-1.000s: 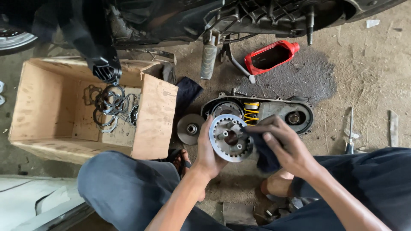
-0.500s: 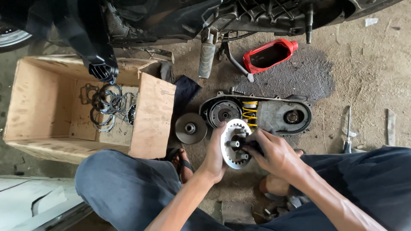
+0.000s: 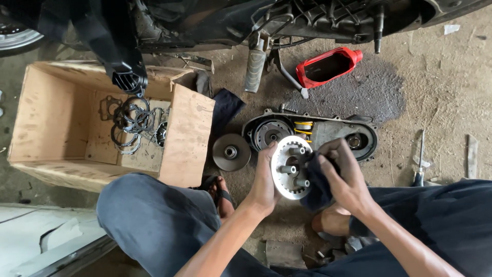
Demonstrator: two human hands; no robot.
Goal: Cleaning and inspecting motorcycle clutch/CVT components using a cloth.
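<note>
A round metal disc (image 3: 289, 166) with short studs standing up from its face sits in the lower middle of the frame, tilted toward the camera and held off the floor. The left hand (image 3: 265, 177) is closed on its left rim, thumb on the edge. The right hand (image 3: 341, 172) is closed around a dark cloth (image 3: 315, 182) pressed against the disc's right side, so the step in hand looks like wiping the disc clean. Reaching the far side of the face, by my judgement, would call for turning the disc in the left hand while the cloth keeps contact around the studs.

Just left of the disc a dark round pulley (image 3: 231, 152) lies flat on the floor. Above the disc lies a long black engine cover (image 3: 333, 131) with a yellow spring inside it.

In the upper right of the frame a red bottle (image 3: 328, 65) with its side cut open lies on its side, beside a dark stain on the floor. No label shows on it. At the left a brown cardboard box (image 3: 189, 133) stands open, plain-sided, holding thin rings and gaskets (image 3: 130, 123). A screwdriver (image 3: 420, 159) lies at the right edge
</note>
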